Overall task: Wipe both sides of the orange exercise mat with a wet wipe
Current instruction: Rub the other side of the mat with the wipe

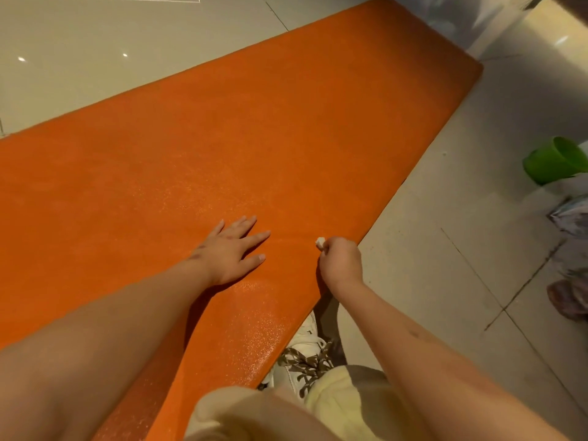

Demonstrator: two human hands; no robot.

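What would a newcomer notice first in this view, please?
The broad orange exercise mat lies diagonally across the pale tiled floor. On its near part the left hand rests flat, and the right hand grips a small white wet wipe beside the mat's right edge.

wipe [320,241]: mostly hidden in right hand [342,261] | mat [222,138]: cut left | bundle [571,214]: blurred, maybe bags

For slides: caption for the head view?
Left hand flat on orange exercise mat; right hand pinches wadded white wet wipe near its edge.
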